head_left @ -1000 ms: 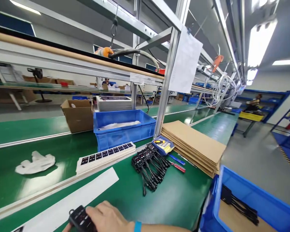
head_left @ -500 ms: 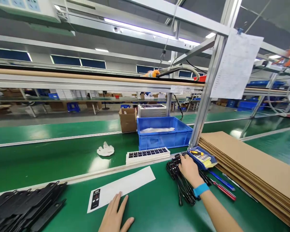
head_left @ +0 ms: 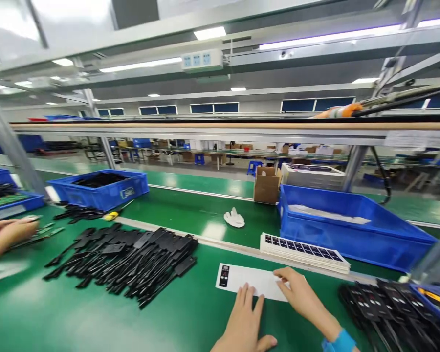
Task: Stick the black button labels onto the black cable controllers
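A white label sheet (head_left: pixel 249 278) lies on the green bench, with a single black label (head_left: pixel 224 275) stuck near its left end. My left hand (head_left: pixel 244 320) rests over the sheet's lower edge, palm down and fingers stretched. At the sheet's right end is my right hand (head_left: pixel 297 291), wearing a blue wristband; its fingers are bent, with a gap between thumb and index finger, and I see nothing held between them. Right of it lies a pile of black handsets with cables (head_left: pixel 381 305). A stack of label sheets (head_left: pixel 302 252) sits just behind.
Many black cabled parts (head_left: pixel 139 259) spread across the left. A blue bin (head_left: pixel 344 227) stands at the back right, another blue bin (head_left: pixel 102 188) at the back left. A white glove (head_left: pixel 234 218) lies mid-bench. Another person's hands (head_left: pixel 12 234) work at far left.
The view has turned left, bringing in the black parts and the other person's hands. My right hand has left the handset pile for the sheet's right end. My left hand stays on the sheet.
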`<move>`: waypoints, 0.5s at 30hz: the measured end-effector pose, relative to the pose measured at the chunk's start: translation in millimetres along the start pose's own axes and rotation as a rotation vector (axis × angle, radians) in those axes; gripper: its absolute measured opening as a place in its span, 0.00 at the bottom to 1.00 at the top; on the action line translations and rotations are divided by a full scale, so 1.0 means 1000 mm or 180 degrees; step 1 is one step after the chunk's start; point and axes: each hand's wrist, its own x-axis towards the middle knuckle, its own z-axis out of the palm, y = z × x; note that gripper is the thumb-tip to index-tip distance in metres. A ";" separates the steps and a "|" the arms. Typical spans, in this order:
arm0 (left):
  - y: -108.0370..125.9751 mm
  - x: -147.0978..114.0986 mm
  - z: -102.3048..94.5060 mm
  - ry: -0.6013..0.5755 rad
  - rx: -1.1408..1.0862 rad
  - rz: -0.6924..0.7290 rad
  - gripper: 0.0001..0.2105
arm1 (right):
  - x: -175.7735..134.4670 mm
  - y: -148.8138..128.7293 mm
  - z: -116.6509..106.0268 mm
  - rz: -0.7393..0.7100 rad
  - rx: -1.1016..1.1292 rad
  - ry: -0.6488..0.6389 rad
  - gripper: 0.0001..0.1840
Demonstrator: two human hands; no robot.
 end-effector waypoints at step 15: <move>-0.053 0.024 0.044 -0.0228 0.0204 -0.0274 0.30 | 0.073 -0.104 0.087 0.0031 -0.0034 -0.0120 0.11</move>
